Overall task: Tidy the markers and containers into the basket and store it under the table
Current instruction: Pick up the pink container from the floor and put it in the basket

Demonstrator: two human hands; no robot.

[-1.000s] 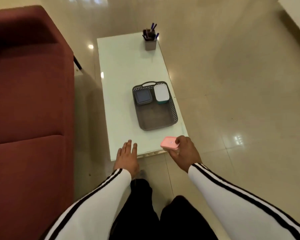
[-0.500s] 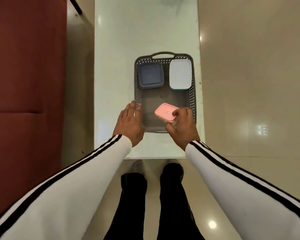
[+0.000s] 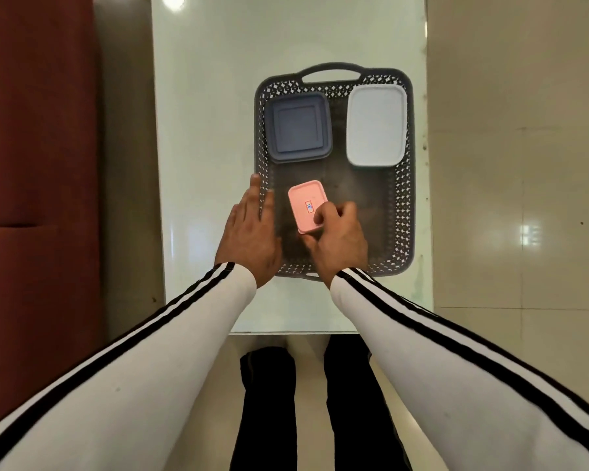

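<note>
A grey perforated basket (image 3: 407,205) with a handle at its far end sits on the white table (image 3: 211,96). Inside it, at the far end, lie a blue square container (image 3: 298,127) on the left and a white-lidded container (image 3: 376,125) on the right. My right hand (image 3: 339,243) grips a small pink container (image 3: 305,203) over the near left part of the basket floor. My left hand (image 3: 249,232) lies with straight fingers on the basket's left rim. The marker holder is out of view.
A dark red sofa (image 3: 38,164) runs along the left side of the table. Glossy beige floor tiles (image 3: 517,164) lie to the right. My legs in black trousers (image 3: 306,402) stand at the table's near edge.
My right hand has carried the pink container from the table's near edge forward into the basket. My left hand moved forward onto the basket's left rim. The view has tilted down.
</note>
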